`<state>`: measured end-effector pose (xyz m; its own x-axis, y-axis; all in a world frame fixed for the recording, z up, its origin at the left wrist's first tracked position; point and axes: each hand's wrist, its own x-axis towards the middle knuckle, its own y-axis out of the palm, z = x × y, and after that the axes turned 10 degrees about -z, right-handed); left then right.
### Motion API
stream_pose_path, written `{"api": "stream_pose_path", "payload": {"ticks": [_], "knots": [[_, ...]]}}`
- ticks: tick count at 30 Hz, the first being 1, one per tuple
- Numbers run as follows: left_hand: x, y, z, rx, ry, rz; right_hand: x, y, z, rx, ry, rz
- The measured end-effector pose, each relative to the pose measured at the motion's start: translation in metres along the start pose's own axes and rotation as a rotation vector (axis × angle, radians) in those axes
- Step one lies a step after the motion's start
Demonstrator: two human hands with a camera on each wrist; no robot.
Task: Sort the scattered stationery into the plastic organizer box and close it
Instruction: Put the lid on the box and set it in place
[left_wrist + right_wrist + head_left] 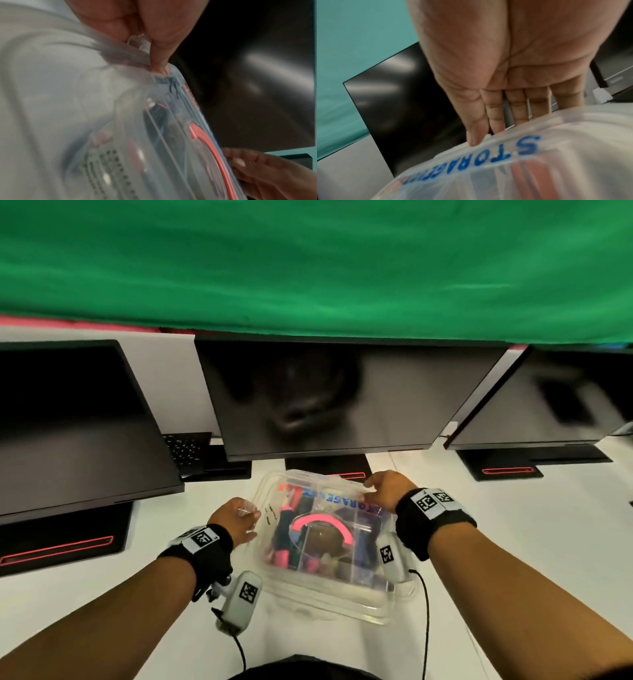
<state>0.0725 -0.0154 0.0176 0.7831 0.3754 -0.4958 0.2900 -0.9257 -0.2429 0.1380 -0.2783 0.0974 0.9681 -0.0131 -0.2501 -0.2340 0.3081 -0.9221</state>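
Box [325,546] of clear plastic on the white table [513,542], just in front of the middle screen [342,395]. Full of pens and other small things, with a pink curved handle [322,523] on top. Clear lid [322,491] tilted over the box, not flat down yet. Left hand [236,523] at the left edge of the lid, fingers curled on it. Right hand [387,491] at the far right edge, fingers bent over the rim. Dark screens to each side, green cloth [308,261] behind.

Left wrist view, blurry: fingers [159,40] pinching a small clear tab on the lid edge [154,75]. Pink handle [211,148] inside, seen through the plastic. Other hand [267,174] low on the right, against the box side.

Right wrist view: palm [513,60] facing the camera, fingers [494,115] close together and reaching down behind the lid [488,155], tips hidden by it. Thumb tip pressing on the lid's near face. Blue letters "STORAGE" [488,158] on the lid. Dark screen [402,108] behind.
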Motion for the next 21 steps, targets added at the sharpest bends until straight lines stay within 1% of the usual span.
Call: {"api": "stream_pose_path", "payload": {"ticks": [2,6,8,10,12,15,18,21], "knots": [[0.005,0.003,0.001,0.064,0.021,-0.052,-0.007,0.0,-0.009,-0.004,0.051,-0.03],[0.002,0.013,-0.008,0.29,0.108,-0.065,-0.022,0.007,-0.03,-0.017,0.204,-0.041],[-0.001,0.016,-0.011,0.274,0.127,-0.064,-0.03,0.011,-0.038,0.038,0.255,-0.036],[-0.002,0.016,-0.011,0.205,0.109,-0.064,-0.036,0.018,-0.043,0.107,0.314,-0.034],[0.0,0.016,-0.008,0.177,0.091,-0.034,-0.041,0.022,-0.047,0.151,0.375,-0.034],[-0.002,0.017,-0.012,0.117,0.042,-0.03,-0.046,0.016,-0.049,0.214,0.414,-0.01],[0.0,0.021,-0.021,0.138,0.104,-0.031,-0.047,0.005,-0.048,0.301,0.401,0.01],[-0.001,0.025,-0.022,0.288,0.183,-0.023,-0.042,0.005,-0.047,0.269,0.392,-0.006]]}}
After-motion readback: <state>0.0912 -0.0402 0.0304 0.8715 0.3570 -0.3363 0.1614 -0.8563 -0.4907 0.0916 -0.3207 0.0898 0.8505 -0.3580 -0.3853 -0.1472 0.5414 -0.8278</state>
